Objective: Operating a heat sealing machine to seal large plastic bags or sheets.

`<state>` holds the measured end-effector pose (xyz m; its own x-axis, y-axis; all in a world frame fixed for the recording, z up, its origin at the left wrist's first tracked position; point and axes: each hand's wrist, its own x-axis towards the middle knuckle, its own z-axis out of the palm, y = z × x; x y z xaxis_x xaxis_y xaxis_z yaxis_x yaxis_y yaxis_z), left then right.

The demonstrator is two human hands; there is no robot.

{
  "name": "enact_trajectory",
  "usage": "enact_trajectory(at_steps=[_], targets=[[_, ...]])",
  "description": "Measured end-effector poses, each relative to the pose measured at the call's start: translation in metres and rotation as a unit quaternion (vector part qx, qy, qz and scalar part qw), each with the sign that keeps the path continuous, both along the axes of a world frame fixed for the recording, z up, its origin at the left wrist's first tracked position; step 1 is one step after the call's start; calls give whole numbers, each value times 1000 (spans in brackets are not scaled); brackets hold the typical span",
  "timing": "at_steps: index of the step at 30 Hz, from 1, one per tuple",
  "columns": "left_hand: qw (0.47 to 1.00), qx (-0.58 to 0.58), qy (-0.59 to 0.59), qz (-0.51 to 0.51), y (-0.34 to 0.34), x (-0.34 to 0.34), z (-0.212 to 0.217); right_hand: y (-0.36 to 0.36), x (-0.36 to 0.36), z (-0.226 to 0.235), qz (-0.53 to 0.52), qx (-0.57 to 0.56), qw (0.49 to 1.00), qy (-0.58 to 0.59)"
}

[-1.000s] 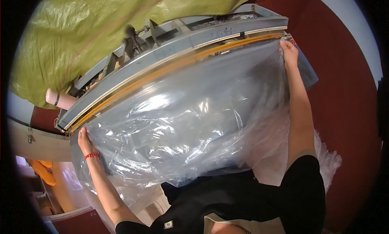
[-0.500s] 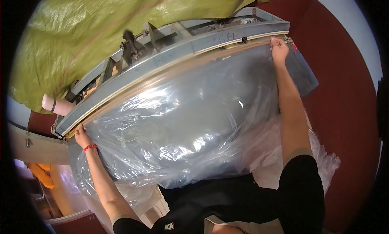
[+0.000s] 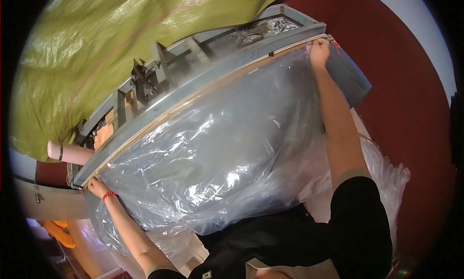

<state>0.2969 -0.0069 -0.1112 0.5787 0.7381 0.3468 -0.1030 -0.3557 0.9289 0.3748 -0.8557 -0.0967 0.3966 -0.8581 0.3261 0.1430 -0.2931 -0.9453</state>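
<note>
Here's the clear plastic sheet [image 3: 227,143], spread wide over the grey desk [image 3: 349,78], its far edge along the metal frame [image 3: 193,88]! Left hand [image 3: 98,188], grip pinched on one far corner; right hand [image 3: 319,53], grip clamped on the other, and a pink cylinder [image 3: 77,154] pokes out by the frame's left end.

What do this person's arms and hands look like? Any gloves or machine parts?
All human: the left grip and right grip are bare, ungloved hands. A red, beaded-looking bracelet circles the left wrist; none shows on the right. The short black sleeves end in beige cuffs.
</note>
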Motion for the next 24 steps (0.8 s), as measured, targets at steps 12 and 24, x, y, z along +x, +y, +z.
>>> enact_trajectory(at_steps=[12,24], targets=[[989,-129,-46,-52,-21,-10,15,34,-39,43,73,-88,990,76],[976,10,34,-216,-96,-106,92,-8,-168,77,7,-216,972,88]])
